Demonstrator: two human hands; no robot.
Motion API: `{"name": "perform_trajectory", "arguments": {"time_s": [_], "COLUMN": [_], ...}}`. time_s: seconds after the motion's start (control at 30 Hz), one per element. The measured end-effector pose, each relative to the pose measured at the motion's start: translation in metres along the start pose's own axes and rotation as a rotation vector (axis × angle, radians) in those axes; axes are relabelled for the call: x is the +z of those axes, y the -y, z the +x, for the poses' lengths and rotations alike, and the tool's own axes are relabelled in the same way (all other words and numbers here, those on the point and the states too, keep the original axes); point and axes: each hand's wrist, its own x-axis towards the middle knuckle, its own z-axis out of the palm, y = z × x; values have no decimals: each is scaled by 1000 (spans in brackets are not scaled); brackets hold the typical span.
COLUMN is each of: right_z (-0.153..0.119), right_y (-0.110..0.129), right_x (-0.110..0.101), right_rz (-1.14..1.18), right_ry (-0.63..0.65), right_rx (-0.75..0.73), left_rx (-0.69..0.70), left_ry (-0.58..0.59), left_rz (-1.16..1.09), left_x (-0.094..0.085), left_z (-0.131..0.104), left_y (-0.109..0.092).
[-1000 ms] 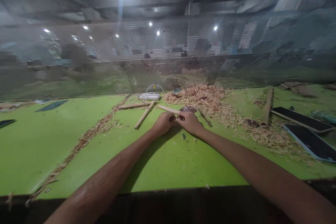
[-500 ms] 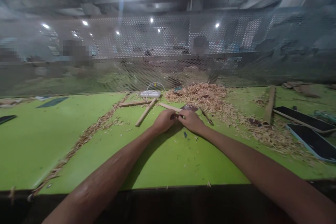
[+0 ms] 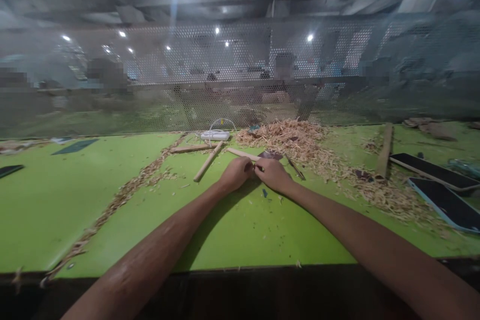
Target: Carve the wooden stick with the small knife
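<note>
My left hand (image 3: pixel 236 172) and my right hand (image 3: pixel 273 173) meet over the middle of the green tabletop (image 3: pixel 240 240). Both are closed, fingertips pinched close together. Whatever small thing lies between them is too hidden to name. Just beyond the fingers lies a pale wooden stick (image 3: pixel 242 153), partly covered by my hands. A dark flat piece (image 3: pixel 270 155) rests behind my right hand, and a thin dark tool (image 3: pixel 295 166) lies to its right. Another wooden stick (image 3: pixel 209 161) slants on the table left of my left hand.
Pale shavings (image 3: pixel 292 135) are heaped at the back and spread right. Two phones (image 3: pixel 448 205) lie at the right near a wooden strip (image 3: pixel 385 152). A white power strip (image 3: pixel 215 135) sits before the perforated metal screen (image 3: pixel 228 102). Chips fill a seam (image 3: pixel 123 192) at left.
Almost nothing differs. Both hands stay together at the same spot, with only slight movement of the fingers and of the view.
</note>
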Motion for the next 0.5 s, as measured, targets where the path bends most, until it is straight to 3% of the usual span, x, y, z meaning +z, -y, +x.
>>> {"name": "perform_trajectory", "arguments": {"time_s": [0.5], "right_z": [0], "right_y": [-1], "right_x": [-1], "right_rz": [8], "right_ry": [21], "right_rx": [-45], "left_rx": [69], "left_ry": [6], "left_rz": [-32], "left_x": [-3], "left_z": [-2], "left_y": [3]}}
